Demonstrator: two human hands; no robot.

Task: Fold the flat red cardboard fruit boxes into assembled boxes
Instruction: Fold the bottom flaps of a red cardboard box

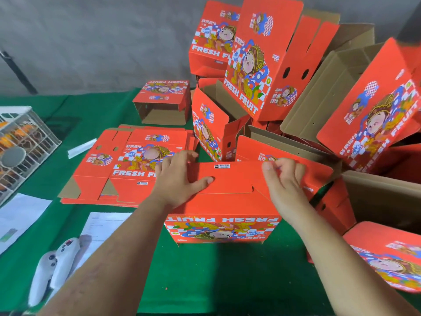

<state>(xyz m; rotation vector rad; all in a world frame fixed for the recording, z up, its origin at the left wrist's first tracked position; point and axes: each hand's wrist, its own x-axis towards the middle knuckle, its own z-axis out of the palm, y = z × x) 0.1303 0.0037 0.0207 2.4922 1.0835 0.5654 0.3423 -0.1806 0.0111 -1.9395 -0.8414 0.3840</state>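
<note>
Centre frame, left hand (180, 179) presses flat on the upturned box (222, 208), right hand's (281, 179) fingers pinching its flap. Assembled boxes (255, 65) heap upper right; flat stack (129, 165) remains on the desk (227, 277).

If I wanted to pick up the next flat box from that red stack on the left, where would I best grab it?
Probably by the near edge of the flat stack, coming from the front. The flaps there end in free cardboard edges overhanging the green table, so fingers can slip under just the top sheet. Its far side is crowded by an assembled box.
</note>
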